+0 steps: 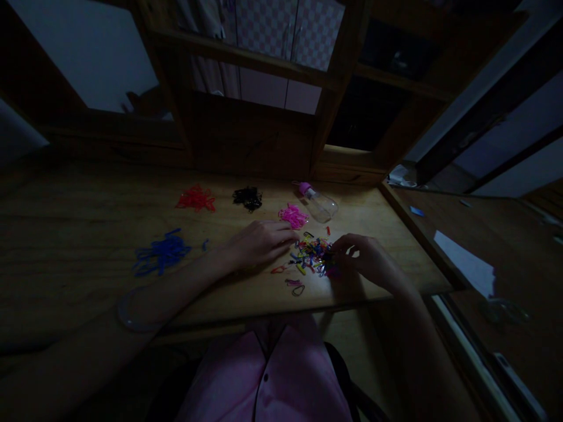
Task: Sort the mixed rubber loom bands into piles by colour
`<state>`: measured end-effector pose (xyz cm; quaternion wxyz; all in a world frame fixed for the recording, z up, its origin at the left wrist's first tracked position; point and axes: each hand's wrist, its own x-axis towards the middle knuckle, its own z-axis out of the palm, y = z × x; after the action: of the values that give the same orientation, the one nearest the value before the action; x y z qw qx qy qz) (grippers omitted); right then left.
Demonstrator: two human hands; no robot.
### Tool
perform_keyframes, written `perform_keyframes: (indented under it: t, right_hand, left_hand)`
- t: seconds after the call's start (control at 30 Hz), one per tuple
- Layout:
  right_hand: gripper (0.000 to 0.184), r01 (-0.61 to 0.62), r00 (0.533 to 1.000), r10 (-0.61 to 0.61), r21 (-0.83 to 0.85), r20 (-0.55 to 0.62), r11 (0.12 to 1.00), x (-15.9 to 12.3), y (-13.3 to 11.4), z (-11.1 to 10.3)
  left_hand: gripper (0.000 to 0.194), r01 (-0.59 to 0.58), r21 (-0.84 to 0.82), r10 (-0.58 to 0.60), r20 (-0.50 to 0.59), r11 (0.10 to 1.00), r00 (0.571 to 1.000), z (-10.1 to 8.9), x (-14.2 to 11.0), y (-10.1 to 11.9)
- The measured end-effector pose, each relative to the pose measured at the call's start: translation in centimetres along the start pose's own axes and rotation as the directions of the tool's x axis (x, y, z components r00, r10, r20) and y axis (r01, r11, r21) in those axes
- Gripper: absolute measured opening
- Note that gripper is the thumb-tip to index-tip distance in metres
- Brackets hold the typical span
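A mixed heap of coloured paper clips (314, 255) lies on the wooden table between my hands. My left hand (264, 241) rests palm down at the heap's left edge, its fingers stretched towards it. At the right edge, my right hand (363, 258) has its thumb and fingers curled together in a pinch; dim light and the clips hide what is between the tips. Loose clips lie in front of the heap, among them a dark paper clip (298, 291). Single-colour piles surround it: pink clips (293, 216), black clips (247, 198), red clips (196, 198) and blue clips (162, 253).
A clear bottle (320, 205) with a pink cap lies on its side behind the heap. Wooden shelving (255, 138) rises at the table's back. To the right, a lower brown surface holds a white sheet of paper (465, 264) and a small blue item (416, 211).
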<state>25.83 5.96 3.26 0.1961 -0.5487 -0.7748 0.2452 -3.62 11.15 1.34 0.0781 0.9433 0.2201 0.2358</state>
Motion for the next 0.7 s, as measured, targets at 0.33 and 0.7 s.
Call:
perform_keyframes:
  t: [0.33, 0.7]
  right_hand:
    - [0.016, 0.015, 1.000, -0.014, 0.098, -0.010, 0.995, 1.0, -1.5, -1.3]
    - [0.027, 0.317, 0.946, -0.314, -0.027, 0.084, 0.948, 5.6, -3.7, 1.8]
  left_hand:
    - [0.021, -0.004, -0.005, 0.004, 0.006, 1.000, 1.000, -0.1, 0.0, 0.1]
    - [0.025, 0.006, -0.029, -0.006, 0.008, 1.000, 1.000, -0.1, 0.0, -0.3]
